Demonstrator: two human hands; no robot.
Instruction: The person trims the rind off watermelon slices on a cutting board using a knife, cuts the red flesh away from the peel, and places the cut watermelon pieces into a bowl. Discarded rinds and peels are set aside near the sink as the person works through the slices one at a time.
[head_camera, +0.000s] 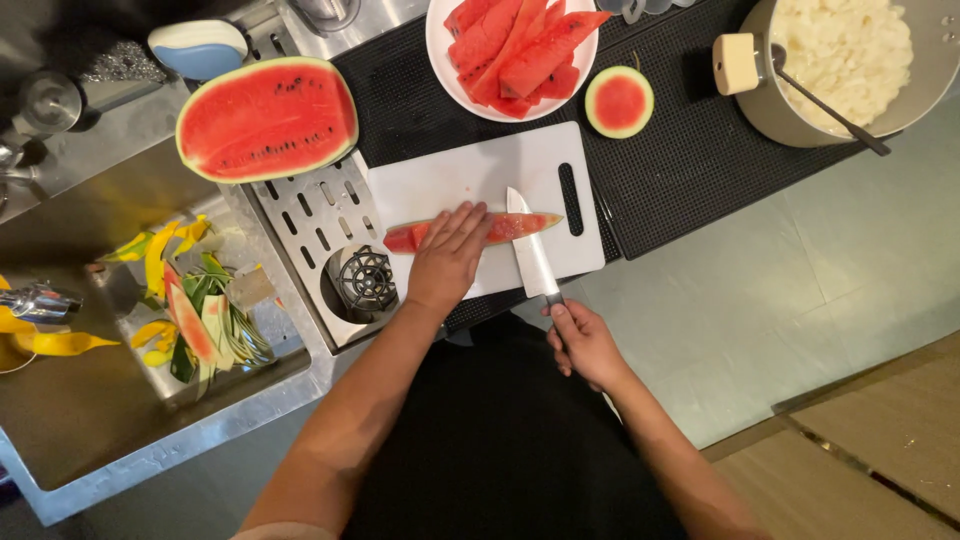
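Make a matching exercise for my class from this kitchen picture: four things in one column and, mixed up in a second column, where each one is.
Things:
1. watermelon half
2. watermelon slice
3. peels
4. round end piece

Places:
A. in the sink
B. on the black mat, beside the plate
C. on the white cutting board, under the left hand
D. on the metal draining rack

Pairs: 1-D, 2-C, 3-A, 4-B
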